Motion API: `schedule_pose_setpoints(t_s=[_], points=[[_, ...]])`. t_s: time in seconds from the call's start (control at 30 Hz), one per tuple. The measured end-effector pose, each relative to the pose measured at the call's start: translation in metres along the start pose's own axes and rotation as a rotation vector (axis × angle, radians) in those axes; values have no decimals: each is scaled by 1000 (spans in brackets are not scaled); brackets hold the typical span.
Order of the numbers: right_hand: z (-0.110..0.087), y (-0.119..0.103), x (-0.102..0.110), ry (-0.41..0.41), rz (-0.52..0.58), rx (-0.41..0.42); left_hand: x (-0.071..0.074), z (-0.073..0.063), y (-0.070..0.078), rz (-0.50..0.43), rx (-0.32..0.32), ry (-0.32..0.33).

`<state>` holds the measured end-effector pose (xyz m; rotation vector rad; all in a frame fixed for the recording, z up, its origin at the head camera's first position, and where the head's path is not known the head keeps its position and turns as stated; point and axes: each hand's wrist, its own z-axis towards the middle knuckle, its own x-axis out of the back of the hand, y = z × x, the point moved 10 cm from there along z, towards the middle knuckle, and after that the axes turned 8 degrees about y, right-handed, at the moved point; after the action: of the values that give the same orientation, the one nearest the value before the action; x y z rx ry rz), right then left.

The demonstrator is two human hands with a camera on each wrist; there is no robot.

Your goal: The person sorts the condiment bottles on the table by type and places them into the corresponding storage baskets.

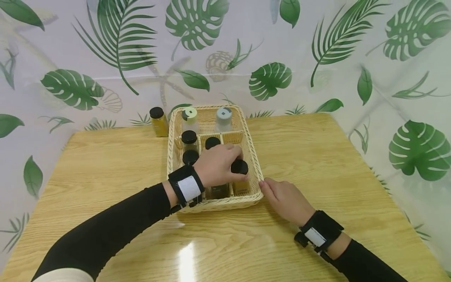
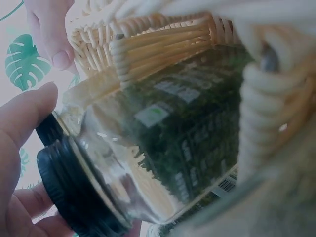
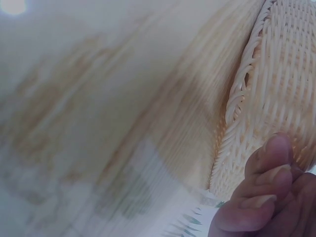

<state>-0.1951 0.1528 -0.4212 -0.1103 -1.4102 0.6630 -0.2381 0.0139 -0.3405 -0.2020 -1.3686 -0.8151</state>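
Observation:
The left hand reaches into a wicker basket and grips a black-lidded jar by its lid, thumb at the near side and fingers at the far side. This jar stands in the front right compartment. Beside it, in the middle, is a clear jar with a dark label, its black lid close to the left fingers. At the basket's front right corner the right hand holds the rim with its thumb on top; its fingers lie along the woven outer wall.
Several more black-lidded jars sit in the left and middle compartments. The back compartment holds a yellow-green-topped bottle and a grey-topped bottle. A yellow jar with a black lid stands outside, left of the basket, near the leaf-patterned backdrop.

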Motion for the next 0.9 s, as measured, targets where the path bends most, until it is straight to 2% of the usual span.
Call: schedule_pose_setpoints(t_s=[0.13,0.27,0.37,0.47,0.57,0.7,0.8,0.9], points=[[-1,-1,0,1,-3,1,4,-3,2,5,-13,0],[0,-1,0,0,-8,2,16,-9,7,15,-57,30],[0,-3,1,1,-8,3,32,-13,12,-4,-98,76],[0,-4,3,7,-4,7,56,-17,8,-34,-111,143],[-1,-4,4,15,-2,5,81,-20,-10,-61,-82,207],[-1,-2,3,16,-3,1,108,-24,-50,-63,9,267],[0,-2,1,14,-3,3,121,-32,-82,-50,95,288],[1,-3,0,13,0,10,126,-41,-112,-43,175,288]])
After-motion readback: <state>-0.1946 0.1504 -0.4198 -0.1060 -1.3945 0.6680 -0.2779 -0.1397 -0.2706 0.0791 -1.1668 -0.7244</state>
